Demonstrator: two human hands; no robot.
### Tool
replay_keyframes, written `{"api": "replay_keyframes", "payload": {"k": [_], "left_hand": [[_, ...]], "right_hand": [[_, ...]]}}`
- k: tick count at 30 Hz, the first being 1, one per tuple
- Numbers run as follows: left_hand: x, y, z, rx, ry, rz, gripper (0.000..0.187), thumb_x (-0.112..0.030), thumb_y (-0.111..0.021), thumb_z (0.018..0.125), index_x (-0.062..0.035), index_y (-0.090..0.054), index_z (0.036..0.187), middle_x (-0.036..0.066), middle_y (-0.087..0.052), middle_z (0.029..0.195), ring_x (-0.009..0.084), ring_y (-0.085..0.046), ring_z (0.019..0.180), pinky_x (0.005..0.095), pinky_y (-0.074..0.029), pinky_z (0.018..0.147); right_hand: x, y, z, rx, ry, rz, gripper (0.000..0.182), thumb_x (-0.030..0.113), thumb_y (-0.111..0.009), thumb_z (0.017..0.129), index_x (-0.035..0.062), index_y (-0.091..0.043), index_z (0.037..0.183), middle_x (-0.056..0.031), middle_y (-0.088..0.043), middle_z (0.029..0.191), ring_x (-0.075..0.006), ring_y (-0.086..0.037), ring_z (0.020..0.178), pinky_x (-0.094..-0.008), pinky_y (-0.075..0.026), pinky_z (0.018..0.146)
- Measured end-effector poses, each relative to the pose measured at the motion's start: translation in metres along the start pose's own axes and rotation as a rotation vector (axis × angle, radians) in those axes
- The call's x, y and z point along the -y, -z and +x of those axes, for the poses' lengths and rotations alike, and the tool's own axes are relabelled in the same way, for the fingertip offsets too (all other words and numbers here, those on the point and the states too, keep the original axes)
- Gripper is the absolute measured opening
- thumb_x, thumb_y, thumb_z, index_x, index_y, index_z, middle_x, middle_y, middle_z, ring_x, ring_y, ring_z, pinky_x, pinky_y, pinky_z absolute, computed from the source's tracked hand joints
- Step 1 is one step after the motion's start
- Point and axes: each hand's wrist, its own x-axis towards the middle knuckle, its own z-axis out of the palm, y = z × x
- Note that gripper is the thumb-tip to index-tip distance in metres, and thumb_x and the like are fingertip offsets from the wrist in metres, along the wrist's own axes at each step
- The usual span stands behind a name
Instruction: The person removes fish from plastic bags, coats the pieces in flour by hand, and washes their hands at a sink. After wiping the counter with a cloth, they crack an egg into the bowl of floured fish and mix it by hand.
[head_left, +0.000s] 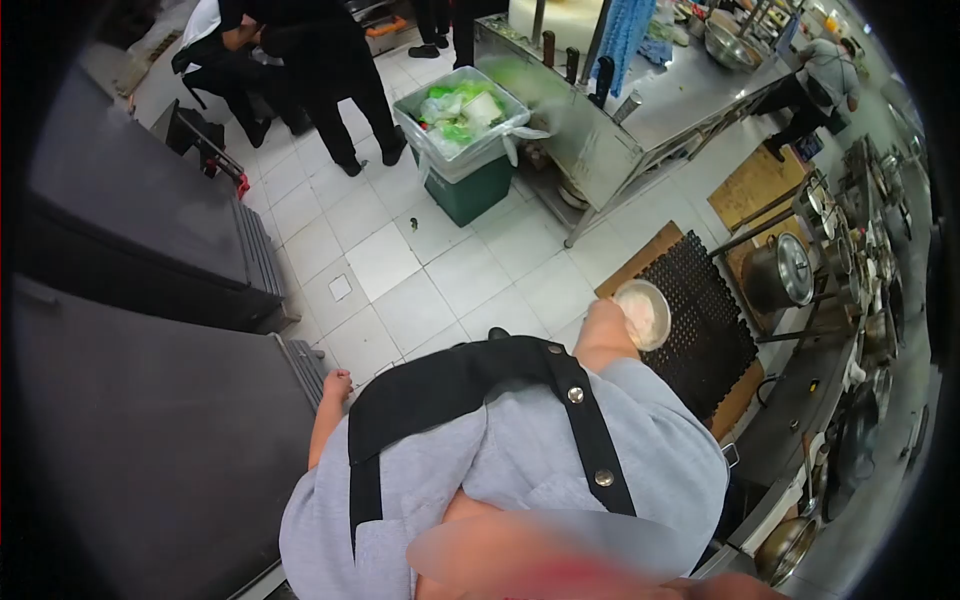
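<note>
My right hand (604,325) grips the near-left side of a round metal bowl (663,309), held out in front of my right side. Pale, whitish food (638,314) lies in the bowl; its kind is not clear. Beneath the bowl is a black perforated rubber mat (700,320) on the floor. My left hand (338,383) hangs low at my left side, fingers curled in, and I see nothing in it. It is nearest to the grey cabinet doors (150,420).
A green bin (470,190) with a bag of rubbish stands ahead beside a steel worktable (660,110). Knives hang on the table's side. Pots, including a lidded one (790,270), line the right. Several people are ahead, one at the far right (825,85).
</note>
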Motion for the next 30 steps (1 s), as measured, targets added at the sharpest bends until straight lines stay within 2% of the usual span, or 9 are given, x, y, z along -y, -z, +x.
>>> {"api": "replay_keyframes", "payload": {"k": [4, 5, 6, 8, 16, 17, 20, 25, 30], "left_hand": [[0.001, -0.004, 0.068, 0.192, -0.046, -0.167, 0.015, -0.016, -0.05, 0.083, -0.0028, -0.055, 0.088, 0.007, -0.057, 0.07, 0.0158, -0.055, 0.056, 0.0291, -0.045, 0.05], [-0.045, 0.004, 0.038, 0.085, -0.185, 0.161, 0.016, -0.017, -0.051, 0.084, -0.0022, -0.057, 0.086, 0.007, -0.058, 0.069, 0.0155, -0.055, 0.056, 0.0279, -0.045, 0.052], [-0.077, 0.006, 0.012, -0.003, -0.309, 0.154, 0.019, -0.02, -0.052, 0.083, -0.0013, -0.058, 0.085, 0.011, -0.061, 0.069, 0.0185, -0.058, 0.06, 0.0307, -0.046, 0.054], [-0.014, 0.004, 0.106, -0.091, -0.409, 0.466, 0.024, -0.023, -0.053, 0.082, -0.0002, -0.058, 0.086, 0.015, -0.062, 0.07, 0.0222, -0.062, 0.064, 0.0353, -0.048, 0.056], [-0.088, 0.02, 0.126, 0.092, -0.239, 0.521, 0.023, -0.021, -0.053, 0.081, -0.0002, -0.057, 0.088, 0.016, -0.063, 0.072, 0.023, -0.062, 0.063, 0.0367, -0.049, 0.057], [-0.1, 0.018, 0.132, 0.079, -0.246, 0.503, 0.023, -0.021, -0.053, 0.081, -0.0002, -0.057, 0.088, 0.016, -0.063, 0.072, 0.0231, -0.062, 0.063, 0.0369, -0.049, 0.057], [-0.148, 0.015, 0.139, -0.016, -0.263, 0.404, 0.022, -0.02, -0.053, 0.08, -0.0002, -0.057, 0.089, 0.016, -0.063, 0.072, 0.0234, -0.062, 0.063, 0.0374, -0.049, 0.057], [-0.143, 0.022, 0.189, -0.071, -0.295, 0.181, 0.021, -0.009, -0.051, 0.076, -0.0038, -0.056, 0.096, 0.011, -0.061, 0.077, 0.0215, -0.06, 0.063, 0.0324, -0.049, 0.057], [-0.127, 0.041, 0.182, 0.038, -0.04, 0.101, 0.023, -0.002, -0.049, 0.073, -0.0073, -0.055, 0.095, 0.01, -0.058, 0.071, 0.0213, -0.058, 0.056, 0.0334, -0.045, 0.047]], "right_hand": [[-0.03, -0.03, 0.008, -0.037, 0.003, 0.047, 0.019, 0.032, -0.047, 0.086, 0.0144, -0.05, 0.092, -0.0018, -0.051, 0.066, -0.0101, -0.045, 0.049, -0.0209, -0.033, 0.04], [-0.033, -0.034, 0.009, -0.031, -0.006, 0.012, 0.016, 0.028, -0.046, 0.085, 0.014, -0.05, 0.092, -0.0019, -0.051, 0.066, -0.01, -0.045, 0.049, -0.0206, -0.033, 0.04], [-0.035, -0.038, 0.011, -0.025, -0.016, -0.023, 0.014, 0.023, -0.045, 0.084, 0.0136, -0.05, 0.092, -0.0019, -0.051, 0.065, -0.0099, -0.045, 0.049, -0.0203, -0.032, 0.04], [-0.034, -0.053, 0.005, -0.024, -0.004, -0.041, 0.01, 0.017, -0.043, 0.083, 0.0137, -0.049, 0.09, -0.0016, -0.049, 0.062, -0.0096, -0.043, 0.047, -0.02, -0.032, 0.039], [0.025, 0.031, 0.018, -0.156, 0.146, -0.069, 0.016, 0.024, -0.04, 0.084, 0.0137, -0.051, 0.078, -0.001, -0.047, 0.057, -0.0131, -0.038, 0.041, -0.0238, -0.027, 0.034], [0.033, 0.072, 0.032, -0.165, 0.166, -0.213, 0.014, 0.012, -0.043, 0.078, 0.0091, -0.051, 0.09, -0.0059, -0.053, 0.064, -0.0165, -0.049, 0.046, -0.0274, -0.035, 0.037], [0.067, 0.114, -0.008, -0.157, 0.04, -0.427, 0.011, 0.014, -0.044, 0.079, 0.0083, -0.053, 0.082, -0.006, -0.053, 0.06, -0.0173, -0.052, 0.049, -0.0275, -0.036, 0.038], [0.05, 0.073, -0.03, -0.059, -0.04, -0.733, 0.011, 0.014, -0.044, 0.079, 0.0073, -0.052, 0.082, -0.0069, -0.053, 0.06, -0.0167, -0.05, 0.047, -0.0275, -0.035, 0.038], [-0.022, -0.003, -0.031, 0.168, -0.074, -1.005, 0.01, 0.014, -0.045, 0.078, 0.0063, -0.051, 0.081, -0.0077, -0.053, 0.059, -0.016, -0.047, 0.045, -0.0274, -0.035, 0.037]]}}
